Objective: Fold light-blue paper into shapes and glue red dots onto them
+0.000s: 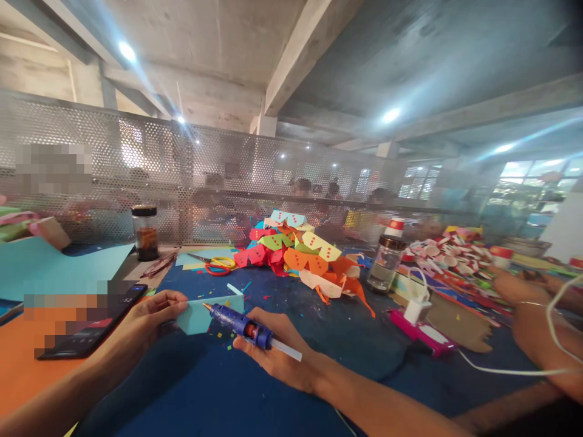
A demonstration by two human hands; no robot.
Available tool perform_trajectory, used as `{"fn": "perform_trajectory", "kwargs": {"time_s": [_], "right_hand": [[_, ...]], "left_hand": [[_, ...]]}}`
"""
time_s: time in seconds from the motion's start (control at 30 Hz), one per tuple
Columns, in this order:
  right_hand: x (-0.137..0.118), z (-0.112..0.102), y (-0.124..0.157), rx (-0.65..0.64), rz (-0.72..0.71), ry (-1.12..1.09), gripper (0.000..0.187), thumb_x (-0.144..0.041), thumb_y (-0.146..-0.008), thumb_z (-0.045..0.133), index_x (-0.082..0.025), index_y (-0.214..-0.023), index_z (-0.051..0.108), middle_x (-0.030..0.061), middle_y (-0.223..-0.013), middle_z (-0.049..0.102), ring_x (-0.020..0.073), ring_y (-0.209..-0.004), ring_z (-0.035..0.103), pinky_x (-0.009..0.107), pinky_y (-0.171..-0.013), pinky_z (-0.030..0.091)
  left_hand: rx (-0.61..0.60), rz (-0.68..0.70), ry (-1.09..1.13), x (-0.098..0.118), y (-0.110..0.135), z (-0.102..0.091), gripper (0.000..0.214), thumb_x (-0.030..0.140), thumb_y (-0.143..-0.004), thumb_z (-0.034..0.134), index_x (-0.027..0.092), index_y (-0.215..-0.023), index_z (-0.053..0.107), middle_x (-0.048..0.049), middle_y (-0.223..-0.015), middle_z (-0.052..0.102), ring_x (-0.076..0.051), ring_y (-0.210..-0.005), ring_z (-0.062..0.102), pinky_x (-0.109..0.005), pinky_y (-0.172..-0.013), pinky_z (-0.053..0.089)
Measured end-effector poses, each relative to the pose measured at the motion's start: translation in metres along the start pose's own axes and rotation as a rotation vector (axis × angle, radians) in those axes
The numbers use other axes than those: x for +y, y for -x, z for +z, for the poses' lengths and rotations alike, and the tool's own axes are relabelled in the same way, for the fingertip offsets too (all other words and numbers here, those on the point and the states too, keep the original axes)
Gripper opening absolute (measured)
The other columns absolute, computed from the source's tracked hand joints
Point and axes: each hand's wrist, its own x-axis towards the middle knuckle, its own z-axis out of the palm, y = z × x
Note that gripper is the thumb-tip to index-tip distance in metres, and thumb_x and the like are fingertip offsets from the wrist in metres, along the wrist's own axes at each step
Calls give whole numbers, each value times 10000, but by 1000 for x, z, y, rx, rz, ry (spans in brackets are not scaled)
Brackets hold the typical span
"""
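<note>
My left hand (pixel 157 312) pinches the left end of a light-blue paper piece (pixel 200 318) and holds it over the dark blue table (pixel 282 406). In my right hand (pixel 285 352) is a blue glue gun (pixel 234 321), my fingers wrapped round it. Its tip points left, close to the paper's upper edge; whether it touches cannot be told. A whitish glue stick (pixel 286 350) juts from its rear. Beyond my hands lies a pile of folded coloured paper pieces (pixel 307 261) with red dots. Tiny paper scraps dot the table near the paper.
Scissors (pixel 217 266) with red and yellow handles lie behind my left hand. A phone (pixel 95 325) rests at left near a dark-lidded jar (pixel 144 233). Right of the pile are a glass jar (pixel 385 264), a pink power strip (pixel 421 332) with a white cable, and another person's arm (pixel 537 328).
</note>
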Motion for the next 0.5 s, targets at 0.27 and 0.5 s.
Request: {"fn": "perform_trajectory", "kwargs": {"time_s": [0.27,0.5], "right_hand": [[3,2,1,-2,9,25,199,-360,-871,651,-217,-805,528,-60,-642,490,94,-544,421,242,-523,330],[3,2,0,-5,7,19,192,-356,-875,653,-217,-806,539,-67,-629,483,89,-531,416,238,-518,327]], "left_hand": [[0,30,-65,1,0,0,423,483,-578,889,198,-810,681,26,-741,656,-139,-684,606,-222,-626,483],[-3,10,-77,1,-3,-3,454,490,-550,905,187,-804,683,34,-720,643,-125,-670,584,-208,-622,460]]}}
